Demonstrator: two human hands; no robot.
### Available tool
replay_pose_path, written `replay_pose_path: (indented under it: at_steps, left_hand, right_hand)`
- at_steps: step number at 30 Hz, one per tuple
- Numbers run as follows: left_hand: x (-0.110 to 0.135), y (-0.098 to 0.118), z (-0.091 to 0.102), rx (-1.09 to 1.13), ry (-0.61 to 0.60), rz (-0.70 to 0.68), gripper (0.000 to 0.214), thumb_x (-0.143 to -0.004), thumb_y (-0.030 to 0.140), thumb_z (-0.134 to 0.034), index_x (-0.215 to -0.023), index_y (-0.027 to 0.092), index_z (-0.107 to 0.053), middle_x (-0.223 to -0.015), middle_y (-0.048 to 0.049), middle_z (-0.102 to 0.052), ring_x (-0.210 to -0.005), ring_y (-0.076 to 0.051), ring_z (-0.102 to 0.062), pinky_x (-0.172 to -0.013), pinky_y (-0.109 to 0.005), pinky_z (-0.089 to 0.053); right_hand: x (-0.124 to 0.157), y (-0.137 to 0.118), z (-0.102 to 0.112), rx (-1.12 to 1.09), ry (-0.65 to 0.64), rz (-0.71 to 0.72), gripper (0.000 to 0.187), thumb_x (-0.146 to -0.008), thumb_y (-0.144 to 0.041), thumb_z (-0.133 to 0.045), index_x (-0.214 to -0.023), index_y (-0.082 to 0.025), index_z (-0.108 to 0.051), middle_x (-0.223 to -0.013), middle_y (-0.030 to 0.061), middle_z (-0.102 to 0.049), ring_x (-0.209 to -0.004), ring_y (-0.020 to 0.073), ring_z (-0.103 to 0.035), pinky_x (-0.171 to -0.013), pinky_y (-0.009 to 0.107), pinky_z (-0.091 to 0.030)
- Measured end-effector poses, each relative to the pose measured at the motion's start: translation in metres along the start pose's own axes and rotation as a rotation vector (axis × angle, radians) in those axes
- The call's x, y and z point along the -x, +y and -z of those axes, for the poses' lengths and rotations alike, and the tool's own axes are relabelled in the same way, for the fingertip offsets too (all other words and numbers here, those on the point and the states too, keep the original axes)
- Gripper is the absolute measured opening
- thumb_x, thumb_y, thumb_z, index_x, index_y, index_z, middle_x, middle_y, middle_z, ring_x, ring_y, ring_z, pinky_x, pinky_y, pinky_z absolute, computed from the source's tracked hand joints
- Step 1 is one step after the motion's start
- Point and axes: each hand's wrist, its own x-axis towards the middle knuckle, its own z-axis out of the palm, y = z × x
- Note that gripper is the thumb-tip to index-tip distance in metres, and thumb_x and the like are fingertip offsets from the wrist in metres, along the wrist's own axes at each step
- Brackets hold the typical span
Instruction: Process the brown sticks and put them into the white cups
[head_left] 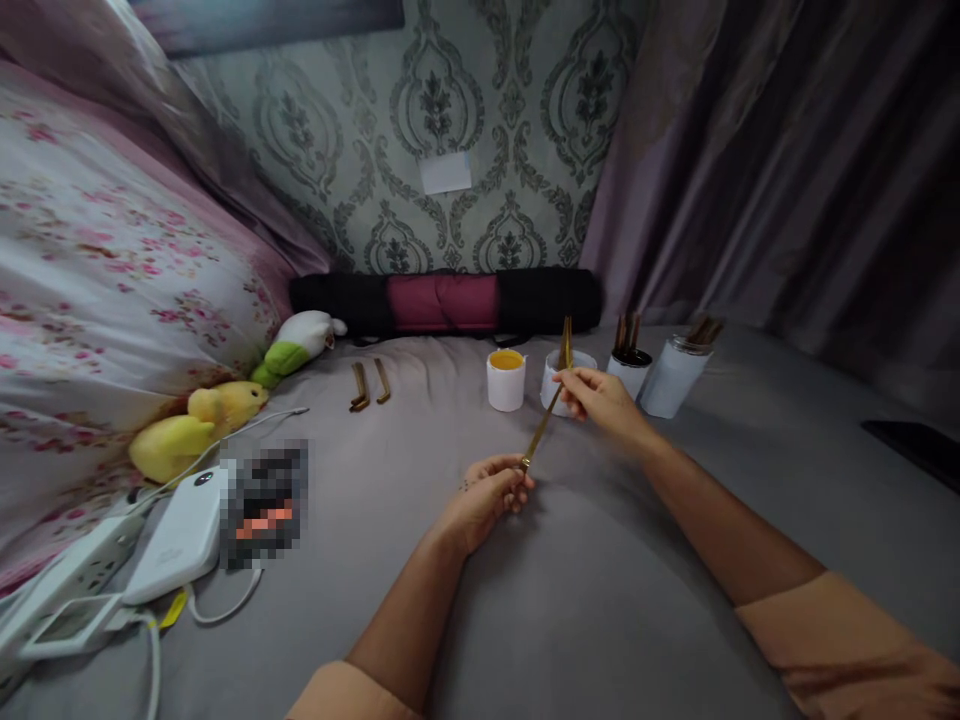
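Tough to read up top: the right hand [600,400] covers most of a plain white cup [583,361] behind it. Whether the upright golden strip [567,345] stands in that cup or rides in the fingers, I cannot tell. Both hands pinch one thin golden stick [541,430], slanting above the grey bedsheet [600,600]. The left hand [491,495] is closed on its lower end, and the right hand's fingertips are closed on the upper end. Just left sits a white cup of yellow liquid [506,380]. To the right stand a white cup with dark sticks [628,365] and a white jar [673,378], its contents too dim to make out. Two brown sticks [369,385] lie well apart on the sheet. A pixelated patch [264,505] hides something beside the white power bank [184,540].
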Motion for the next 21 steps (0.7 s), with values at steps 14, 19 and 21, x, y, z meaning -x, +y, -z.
replay_pose_path:
  at_steps: [14,19,21]
  left_hand:
    - [0.001,0.001,0.002,0.06,-0.018,0.003,0.027,-0.067,0.012,-0.059,-0.093,0.009,-0.054,-0.067,-0.0051,-0.059,-0.05,-0.007,-0.05,-0.046,-0.019,-0.034]
    - [0.0,0.0,0.003,0.087,-0.008,-0.004,0.027,-0.067,0.011,-0.059,-0.093,0.009,-0.053,-0.067,-0.0056,-0.059,-0.05,-0.007,-0.051,-0.046,-0.019,-0.035]
    - [0.0,0.001,0.003,0.106,0.006,0.004,0.025,-0.068,0.014,-0.06,-0.092,0.009,-0.054,-0.068,-0.0058,-0.059,-0.051,-0.007,-0.051,-0.047,-0.019,-0.035]
  right_hand:
    - [-0.002,-0.018,0.029,0.011,0.061,-0.05,0.019,-0.076,-0.035,-0.057,-0.076,-0.016,-0.059,-0.069,0.0028,-0.06,-0.042,0.0039,-0.043,-0.035,0.017,-0.032]
    - [-0.003,-0.023,0.03,0.0,0.034,-0.122,0.018,-0.078,-0.033,-0.056,-0.071,-0.017,-0.056,-0.067,0.0025,-0.06,-0.041,0.0038,-0.041,-0.035,0.017,-0.032]
    - [-0.004,-0.028,0.032,0.005,0.044,-0.136,0.018,-0.079,-0.032,-0.054,-0.07,-0.017,-0.056,-0.067,0.0024,-0.059,-0.042,0.004,-0.041,-0.035,0.017,-0.033]
